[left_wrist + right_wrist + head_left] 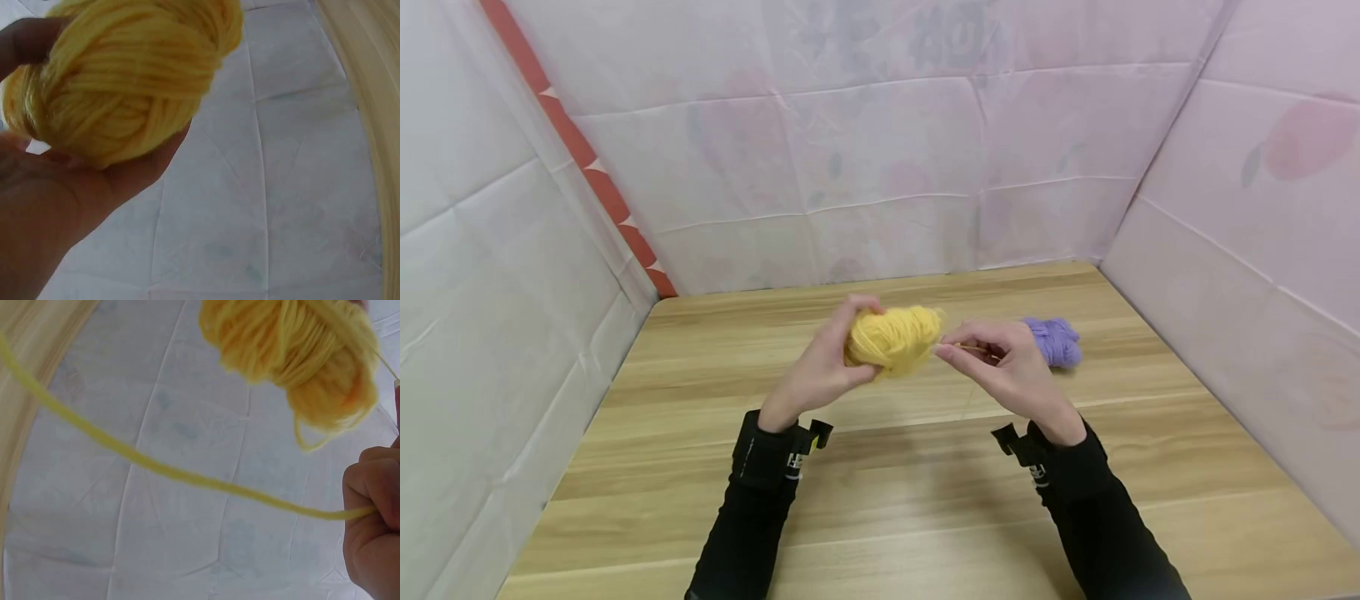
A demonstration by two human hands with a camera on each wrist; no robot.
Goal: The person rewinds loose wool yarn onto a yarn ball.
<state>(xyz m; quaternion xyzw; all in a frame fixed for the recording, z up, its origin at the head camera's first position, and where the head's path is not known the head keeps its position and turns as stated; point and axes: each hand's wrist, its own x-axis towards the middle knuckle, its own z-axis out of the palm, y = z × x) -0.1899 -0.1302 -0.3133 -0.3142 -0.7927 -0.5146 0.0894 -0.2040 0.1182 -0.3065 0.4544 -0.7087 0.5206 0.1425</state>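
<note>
A ball of yellow yarn (895, 337) is held up over the table by my left hand (831, 358), thumb and fingers curved round its left end. The left wrist view shows the wound yarn ball (131, 81) lying in that hand (56, 194). To its right, my right hand (1007, 367) pinches a strand of the yarn between thumb and fingertips, close to the ball. In the right wrist view the loose yellow strand (206, 482) runs from the curled fingers of the right hand (375, 519) off to the left. A small loop hangs from the ball (281, 350).
A purple ball of yarn (1057, 342) lies on the wooden table (700, 467) just beyond the right hand, partly hidden by it. White sheeting (880, 150) walls the table at the back and both sides, with a red strip (580, 150) at the left corner.
</note>
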